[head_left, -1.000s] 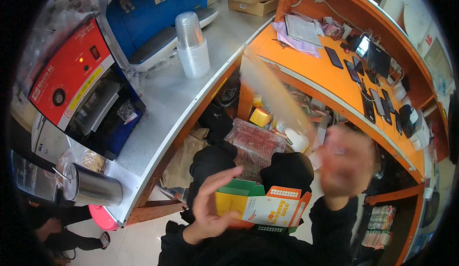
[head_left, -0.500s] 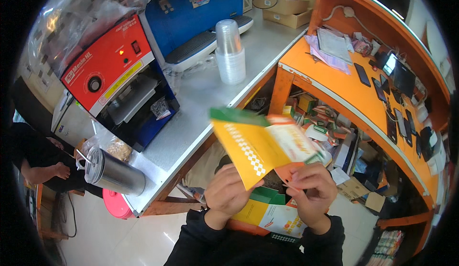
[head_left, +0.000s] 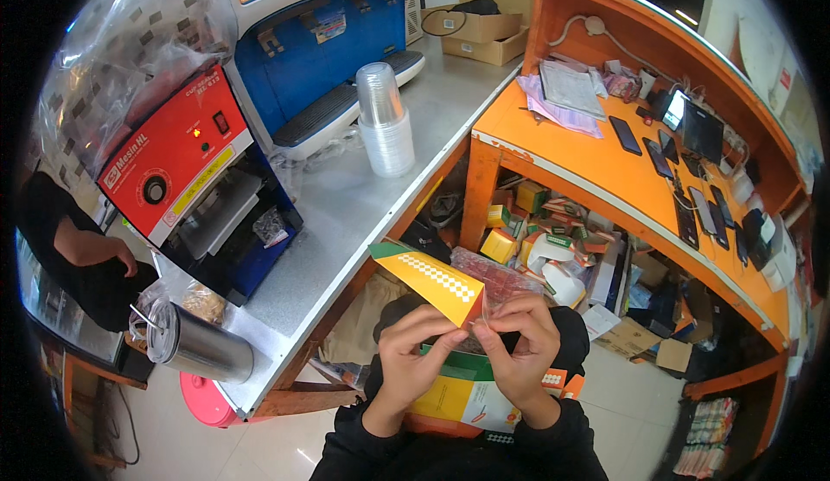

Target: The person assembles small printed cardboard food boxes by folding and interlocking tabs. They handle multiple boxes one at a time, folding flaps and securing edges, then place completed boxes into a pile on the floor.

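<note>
Head view: from where I stand, the seated person has a yellow carton [head_left: 428, 280] up in front of them, above the lap, its white-checkered side showing and a green edge at its far left tip. The left hand [head_left: 417, 358] has thumb and fingers clamped on its near edge. The right hand [head_left: 523, 343], just beside it, has thumb and fingertips pinched together on the reddish end at the near right corner. Beneath both hands, a second carton [head_left: 445, 394], green, yellow and white, lies across the lap.

Over to the left runs a metal counter [head_left: 346, 243]. On it I see a red sealing machine [head_left: 177, 144], a stack of clear cups [head_left: 386, 140], a blue dispenser [head_left: 294, 62] and, near the corner, a tilted steel tumbler [head_left: 210, 343]. A pink tub [head_left: 206, 397] sits below. Beyond, at the far left, shows a co-worker's arm [head_left: 86, 241].

Ahead and to the right, an orange desk [head_left: 566, 159] bears several phones [head_left: 626, 134]. Loose packaging [head_left: 553, 243] is heaped underneath it.
</note>
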### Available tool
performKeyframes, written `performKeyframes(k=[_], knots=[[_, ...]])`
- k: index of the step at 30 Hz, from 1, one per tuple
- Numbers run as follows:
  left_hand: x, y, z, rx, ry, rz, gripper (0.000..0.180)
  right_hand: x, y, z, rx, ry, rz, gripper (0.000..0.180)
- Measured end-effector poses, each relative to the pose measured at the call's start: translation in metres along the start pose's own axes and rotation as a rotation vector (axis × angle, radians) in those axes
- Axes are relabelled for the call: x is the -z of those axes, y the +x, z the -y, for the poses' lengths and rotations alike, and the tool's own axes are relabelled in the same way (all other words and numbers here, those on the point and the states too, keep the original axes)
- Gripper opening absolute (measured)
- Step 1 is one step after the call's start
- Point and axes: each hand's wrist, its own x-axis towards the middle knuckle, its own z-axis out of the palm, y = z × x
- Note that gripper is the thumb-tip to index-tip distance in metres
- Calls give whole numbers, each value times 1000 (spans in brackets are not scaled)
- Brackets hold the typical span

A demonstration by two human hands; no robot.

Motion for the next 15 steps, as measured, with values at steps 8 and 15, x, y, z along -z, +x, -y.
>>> performKeyframes(k=[8, 15], knots=[[-10, -5, 14, 129, -347, -124, 16, -3, -22, 4, 187, -570, 78, 26], [-19, -11, 16, 202, -363, -173, 17, -18, -52, 2, 93, -601, 277, 50]])
